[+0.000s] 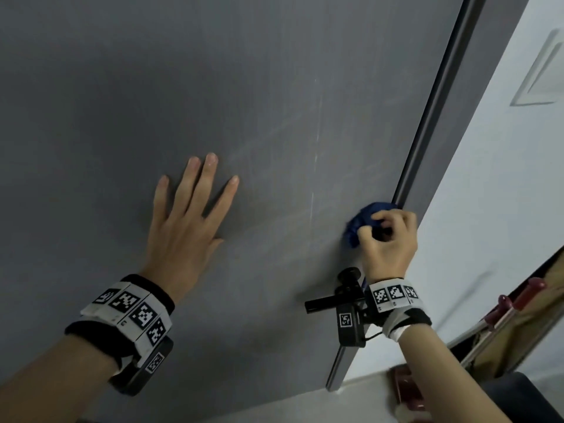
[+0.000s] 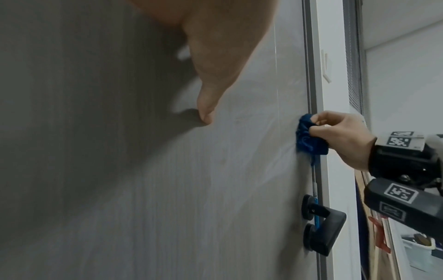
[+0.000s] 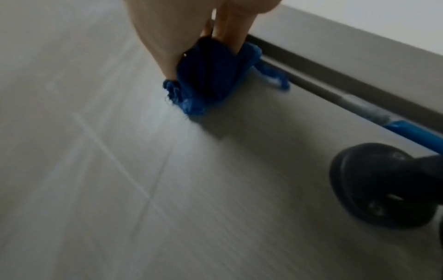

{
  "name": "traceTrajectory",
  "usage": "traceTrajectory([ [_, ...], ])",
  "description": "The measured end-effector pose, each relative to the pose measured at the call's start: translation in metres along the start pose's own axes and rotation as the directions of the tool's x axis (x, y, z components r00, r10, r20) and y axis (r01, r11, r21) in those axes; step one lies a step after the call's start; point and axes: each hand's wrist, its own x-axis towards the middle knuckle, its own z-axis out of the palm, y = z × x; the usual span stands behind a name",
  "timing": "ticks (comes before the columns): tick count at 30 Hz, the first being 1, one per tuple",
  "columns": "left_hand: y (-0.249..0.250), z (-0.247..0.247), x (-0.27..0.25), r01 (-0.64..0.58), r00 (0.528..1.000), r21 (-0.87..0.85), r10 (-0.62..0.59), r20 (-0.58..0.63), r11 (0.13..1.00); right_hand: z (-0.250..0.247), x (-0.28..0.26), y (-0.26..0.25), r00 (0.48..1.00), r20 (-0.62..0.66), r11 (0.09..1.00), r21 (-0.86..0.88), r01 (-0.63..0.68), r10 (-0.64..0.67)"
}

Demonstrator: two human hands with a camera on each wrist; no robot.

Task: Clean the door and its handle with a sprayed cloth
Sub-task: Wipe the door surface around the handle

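Hands: well apart on the door [image 1: 274, 87], the left flat and bare, the right clamped on the cloth [image 1: 361, 219].
Left hand [image 1: 186, 227]: palm laid flat against the door face, four fingers [image 1: 200, 190] straight and spread, pointing up; thumb [image 2: 210, 91] extended with its tip on the panel, seen from the left wrist view. It holds nothing.
Left forearm: rises from the lower left, wrist straight, banded with a marker strap.
Right hand [image 1: 389, 239]: fingers and thumb curled tight round the bunched cloth, knuckles outward, pressing it to the door.
Right forearm: rises from the lower right, wrist bent toward the panel.
Cloth: blue, crumpled into a wad, in contact with the door face just beside the door's free edge and above the handle [image 2: 321, 225]; a loose strand trails toward the edge in the right wrist view.
Handle: black lever on a round rose, below the right hand, untouched by either hand; part hidden by the wrist camera in the head view.
Door: grey, with faint streaks across the face between the two hands.
Wall [image 1: 503, 193]: white, to the right of the door edge.
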Motion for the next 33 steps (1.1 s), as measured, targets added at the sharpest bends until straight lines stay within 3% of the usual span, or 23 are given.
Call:
traceTrajectory([
  [2, 0.002, 0.001, 0.000, 0.007, 1.000, -0.002, -0.007, 0.001, 1.000, 0.006, -0.011, 0.006, 1.000, -0.015, 0.999, -0.038, -0.015, 0.014],
  [4, 0.004, 0.003, 0.001, 0.022, 1.000, -0.007, -0.022, 0.003, 1.000, 0.023, -0.044, 0.005, 0.992, 0.105, 0.997, -0.042, 0.069, -0.064],
  [7, 0.007, 0.004, 0.001, 0.034, 0.999, -0.007, -0.034, -0.002, 0.999, 0.047, -0.105, 0.003, 0.890, 0.424, 0.983, 0.005, 0.184, -0.169],
  [9, 0.006, 0.004, 0.001, 0.029, 0.999, -0.013, -0.029, -0.013, 0.999, 0.048, -0.114, 0.003, 0.851, 0.500, 0.986, 0.033, 0.164, -0.159],
  [11, 0.003, 0.003, 0.001, 0.027, 0.999, -0.025, -0.027, -0.022, 0.999, 0.036, -0.090, 0.000, 0.896, 0.429, 0.993, 0.057, 0.100, -0.115],
  [14, 0.001, 0.003, 0.001, 0.023, 0.999, -0.050, -0.026, -0.048, 0.998, 0.009, -0.026, -0.010, 0.991, 0.127, 0.997, 0.070, 0.026, -0.034],
  [17, -0.003, 0.002, 0.000, 0.017, 0.998, -0.061, -0.021, -0.057, 0.998, 0.003, 0.022, -0.026, 0.986, -0.142, 0.986, 0.154, -0.070, 0.092],
  [19, -0.009, 0.002, -0.002, 0.032, 0.998, -0.063, -0.035, -0.052, 0.997, 0.014, 0.024, -0.041, 0.977, -0.183, 0.983, 0.169, -0.076, 0.107],
  [21, -0.016, 0.001, -0.007, 0.049, 0.998, -0.054, -0.051, -0.047, 0.997, 0.035, -0.002, -0.057, 0.991, -0.131, 0.987, 0.161, 0.013, 0.009],
  [23, -0.025, 0.003, -0.014, 0.054, 0.998, -0.042, -0.056, -0.033, 0.998, 0.062, -0.051, -0.068, 0.990, 0.040, 0.976, 0.181, 0.123, -0.132],
  [24, -0.029, 0.005, -0.019, 0.058, 0.998, -0.030, -0.059, -0.027, 0.998, 0.077, -0.080, -0.071, 0.962, 0.160, 0.963, 0.191, 0.189, -0.221],
  [26, -0.036, 0.010, -0.028, 0.067, 0.997, -0.012, -0.067, -0.028, 0.998, 0.103, -0.136, -0.071, 0.835, 0.396, 0.923, 0.204, 0.326, -0.382],
  [28, -0.041, 0.013, -0.034, 0.064, 0.997, -0.016, -0.064, -0.037, 0.998, 0.119, -0.168, -0.065, 0.711, 0.538, 0.890, 0.225, 0.397, -0.453],
  [30, -0.044, 0.014, -0.035, 0.058, 0.998, -0.022, -0.058, -0.031, 0.998, 0.121, -0.167, -0.063, 0.661, 0.577, 0.873, 0.242, 0.424, -0.481],
  [31, -0.045, 0.014, -0.034, 0.058, 0.998, -0.027, -0.059, -0.024, 0.998, 0.116, -0.158, -0.063, 0.668, 0.565, 0.871, 0.240, 0.428, -0.484],
  [33, -0.044, 0.014, -0.034, 0.069, 0.998, -0.044, -0.070, -0.008, 0.997, 0.097, -0.124, -0.067, 0.777, 0.443, 0.894, 0.210, 0.395, -0.447],
])
